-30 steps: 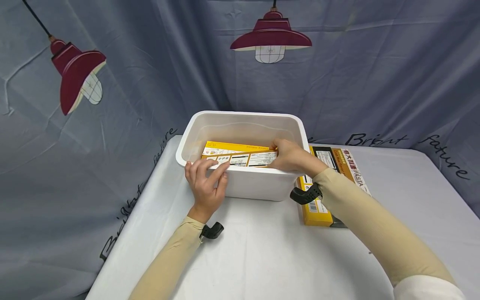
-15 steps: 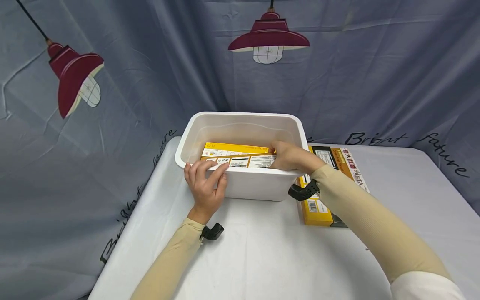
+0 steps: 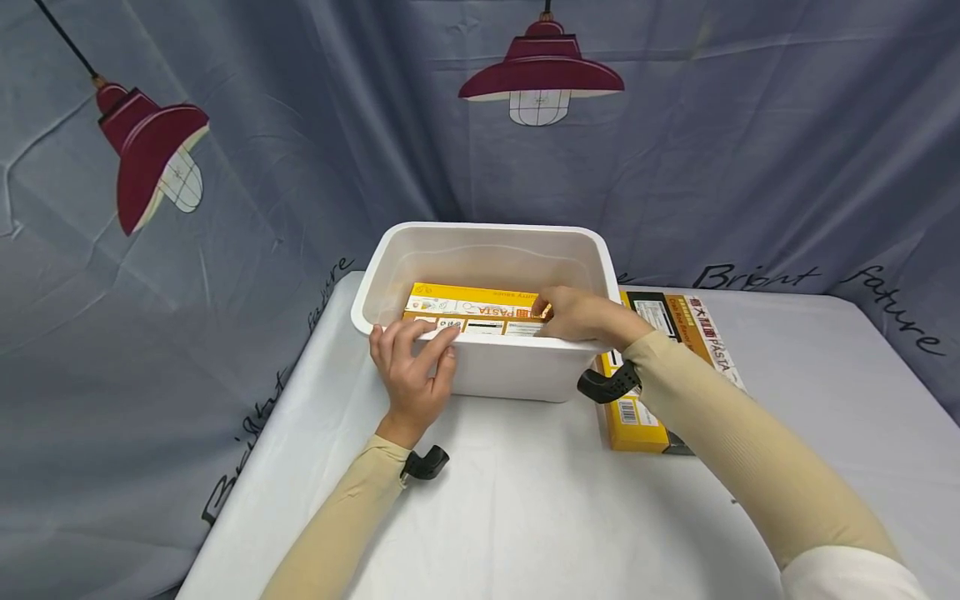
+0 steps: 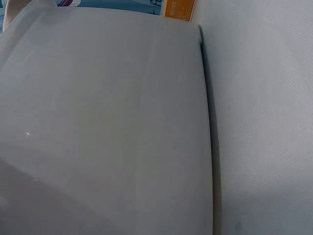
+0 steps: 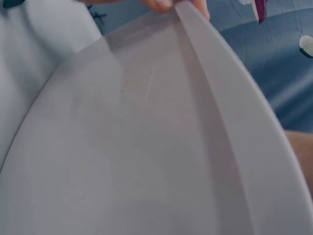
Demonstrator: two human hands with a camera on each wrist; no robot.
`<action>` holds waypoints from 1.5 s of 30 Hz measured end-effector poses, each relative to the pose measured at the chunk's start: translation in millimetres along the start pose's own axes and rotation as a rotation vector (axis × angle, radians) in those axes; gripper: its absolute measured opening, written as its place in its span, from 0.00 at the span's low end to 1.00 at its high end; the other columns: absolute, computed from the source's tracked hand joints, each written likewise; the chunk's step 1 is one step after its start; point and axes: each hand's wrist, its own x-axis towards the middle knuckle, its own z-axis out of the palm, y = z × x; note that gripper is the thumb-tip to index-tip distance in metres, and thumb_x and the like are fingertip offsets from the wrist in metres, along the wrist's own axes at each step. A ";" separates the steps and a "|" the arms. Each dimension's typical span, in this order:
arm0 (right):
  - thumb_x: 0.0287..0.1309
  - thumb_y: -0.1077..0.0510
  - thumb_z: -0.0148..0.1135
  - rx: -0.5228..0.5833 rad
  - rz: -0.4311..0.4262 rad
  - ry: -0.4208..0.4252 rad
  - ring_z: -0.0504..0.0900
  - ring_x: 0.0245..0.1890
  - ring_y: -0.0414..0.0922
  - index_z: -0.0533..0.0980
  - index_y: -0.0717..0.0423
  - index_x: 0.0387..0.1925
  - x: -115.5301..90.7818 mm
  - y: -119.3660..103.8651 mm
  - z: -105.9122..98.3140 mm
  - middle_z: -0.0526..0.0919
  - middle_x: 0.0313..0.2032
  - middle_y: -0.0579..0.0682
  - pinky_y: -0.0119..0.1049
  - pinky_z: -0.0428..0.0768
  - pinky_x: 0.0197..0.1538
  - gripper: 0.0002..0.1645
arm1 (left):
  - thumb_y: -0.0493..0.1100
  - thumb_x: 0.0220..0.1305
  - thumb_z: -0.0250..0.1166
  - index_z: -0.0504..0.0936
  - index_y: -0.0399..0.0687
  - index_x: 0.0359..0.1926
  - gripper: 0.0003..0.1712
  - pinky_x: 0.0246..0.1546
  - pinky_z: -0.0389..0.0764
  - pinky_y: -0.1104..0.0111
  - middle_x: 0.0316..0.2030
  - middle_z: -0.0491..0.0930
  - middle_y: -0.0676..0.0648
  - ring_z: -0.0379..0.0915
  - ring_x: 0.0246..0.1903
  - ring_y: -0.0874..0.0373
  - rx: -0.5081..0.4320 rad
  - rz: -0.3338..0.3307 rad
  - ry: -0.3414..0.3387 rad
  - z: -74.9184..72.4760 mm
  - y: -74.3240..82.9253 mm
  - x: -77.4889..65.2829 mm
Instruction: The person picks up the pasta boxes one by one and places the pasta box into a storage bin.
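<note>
A white plastic bin (image 3: 517, 371) stands on the table in the head view. My left hand (image 3: 412, 367) grips its front rim near the left corner, fingertips over the edge and thumb outside. Reaching in over the right of the front rim, my right hand (image 3: 585, 317) holds the right end of a yellow-and-white pasta box (image 3: 487, 327); the thumb is partly hidden. Behind that box lies a second yellow pasta box (image 3: 465, 295), marked PASTA. The left wrist view is filled mostly by the bin's outer wall (image 4: 107, 107). Left-hand fingers (image 5: 161, 4) pinch the rim in the right wrist view.
To the right of the bin lies more pasta packaging (image 3: 630, 437), yellow, black and orange, partly under the right forearm. A white cloth covers the table (image 3: 480, 500). Grey-blue curtains (image 3: 375, 125) printed with red lamps hang behind and at the left.
The right end of the front box has sunk lower in the bin, uncovering the PASTA lettering on the box behind. The right hand stays at that end; the left hand has not moved.
</note>
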 end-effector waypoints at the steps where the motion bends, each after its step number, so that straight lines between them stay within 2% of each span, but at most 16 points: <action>1: 0.58 0.56 0.65 -0.002 -0.013 0.006 0.77 0.53 0.54 0.72 0.62 0.62 -0.2 0.4 0.3 0.80 0.56 0.61 0.47 0.74 0.58 0.31 | 0.38 0.62 0.62 0.90 0.50 0.43 0.12 0.70 0.47 0.52 0.40 0.79 0.42 0.68 0.50 0.45 0.000 0.003 0.002 0.4 0.1 0.0; 9: 0.58 0.59 0.64 0.035 -0.082 0.089 0.79 0.56 0.56 0.72 0.65 0.63 -2.3 -0.1 3.3 0.81 0.57 0.66 0.51 0.73 0.63 0.31 | 0.37 0.61 0.61 0.90 0.49 0.41 0.12 0.71 0.47 0.53 0.39 0.78 0.42 0.68 0.49 0.44 -0.001 0.011 0.016 2.2 -0.3 0.0; 17: 0.55 0.59 0.64 0.047 -0.124 0.170 0.82 0.53 0.57 0.76 0.65 0.57 -2.0 2.4 5.2 0.84 0.51 0.64 0.50 0.76 0.60 0.27 | 0.37 0.61 0.61 0.90 0.49 0.41 0.13 0.71 0.46 0.53 0.40 0.78 0.41 0.68 0.49 0.44 -0.004 0.009 0.020 2.6 -0.5 -0.9; 20: 0.56 0.59 0.64 0.074 -0.149 0.224 0.82 0.53 0.57 0.77 0.63 0.55 -5.8 2.2 5.3 0.85 0.50 0.63 0.51 0.76 0.61 0.25 | 0.37 0.61 0.61 0.90 0.50 0.41 0.13 0.71 0.47 0.52 0.40 0.78 0.41 0.68 0.49 0.44 -0.006 0.011 0.024 2.8 -0.2 -1.0; 23: 0.57 0.61 0.63 0.139 -0.212 0.340 0.83 0.54 0.56 0.78 0.61 0.54 -13.2 3.4 5.8 0.85 0.50 0.61 0.53 0.76 0.64 0.22 | 0.37 0.61 0.61 0.90 0.49 0.42 0.13 0.71 0.47 0.52 0.40 0.78 0.41 0.68 0.49 0.44 -0.005 0.005 0.018 2.3 -0.4 -0.9; 26: 0.58 0.62 0.62 0.208 -0.294 0.503 0.84 0.52 0.54 0.79 0.60 0.52 -24.3 9.4 7.9 0.86 0.50 0.59 0.52 0.77 0.62 0.19 | 0.37 0.61 0.61 0.90 0.49 0.42 0.13 0.71 0.46 0.52 0.40 0.78 0.41 0.68 0.49 0.44 -0.003 -0.002 0.016 1.4 -0.8 -0.9; 29: 0.58 0.66 0.62 0.261 -0.358 0.673 0.83 0.50 0.52 0.80 0.61 0.53 -40.0 23.8 10.8 0.86 0.50 0.58 0.44 0.77 0.57 0.19 | 0.37 0.61 0.61 0.90 0.49 0.42 0.13 0.72 0.46 0.53 0.40 0.78 0.41 0.68 0.49 0.44 -0.009 -0.001 0.017 1.1 -1.1 -0.6; 30: 0.58 0.66 0.63 0.263 -0.354 0.718 0.82 0.51 0.52 0.79 0.61 0.54 -46.8 30.2 11.7 0.86 0.51 0.58 0.41 0.76 0.56 0.20 | 0.37 0.61 0.61 0.90 0.49 0.42 0.13 0.72 0.46 0.53 0.40 0.79 0.41 0.68 0.49 0.43 -0.011 0.001 0.018 1.2 -1.1 -0.4; 31: 0.59 0.67 0.63 0.267 -0.357 0.760 0.81 0.51 0.52 0.79 0.61 0.54 -54.0 37.8 12.7 0.86 0.51 0.58 0.40 0.76 0.57 0.20 | 0.37 0.61 0.61 0.90 0.49 0.42 0.13 0.72 0.46 0.53 0.40 0.79 0.41 0.68 0.49 0.43 -0.012 0.003 0.021 1.7 -0.8 -0.5; 33: 0.58 0.69 0.64 0.267 -0.369 0.842 0.81 0.53 0.46 0.78 0.63 0.55 -67.8 56.3 14.8 0.85 0.51 0.60 0.32 0.73 0.60 0.21 | 0.37 0.61 0.61 0.90 0.49 0.42 0.13 0.72 0.46 0.54 0.40 0.79 0.41 0.68 0.49 0.43 -0.012 0.003 0.023 2.1 0.0 -0.5; 35: 0.58 0.71 0.64 0.263 -0.359 0.893 0.80 0.54 0.36 0.78 0.65 0.54 -82.4 76.2 17.1 0.85 0.50 0.58 0.25 0.71 0.63 0.21 | 0.36 0.61 0.61 0.90 0.49 0.42 0.13 0.72 0.46 0.54 0.40 0.78 0.41 0.67 0.49 0.43 -0.012 0.003 0.027 2.0 0.6 -0.4; 38: 0.58 0.71 0.64 0.234 -0.303 0.951 0.75 0.50 0.22 0.78 0.67 0.52 -103.2 108.6 20.2 0.83 0.47 0.42 0.16 0.68 0.58 0.19 | 0.36 0.60 0.60 0.90 0.49 0.41 0.13 0.72 0.46 0.54 0.39 0.78 0.41 0.67 0.49 0.43 -0.014 0.004 0.032 1.0 0.7 0.1; 42: 0.62 0.66 0.63 0.194 -0.131 0.967 0.69 0.49 0.15 0.79 0.65 0.52 -130.2 147.2 25.0 0.73 0.44 0.18 0.13 0.64 0.56 0.17 | 0.36 0.61 0.61 0.90 0.48 0.41 0.13 0.71 0.47 0.53 0.39 0.78 0.41 0.67 0.48 0.43 -0.022 0.002 0.035 0.4 0.0 1.2; 45: 0.64 0.62 0.62 0.185 -0.011 0.964 0.66 0.50 0.13 0.77 0.63 0.55 -147.4 172.3 32.1 0.70 0.42 0.13 0.13 0.62 0.56 0.18 | 0.36 0.61 0.61 0.90 0.48 0.41 0.13 0.69 0.47 0.52 0.39 0.78 0.41 0.67 0.48 0.43 -0.025 -0.004 0.034 0.6 0.3 1.1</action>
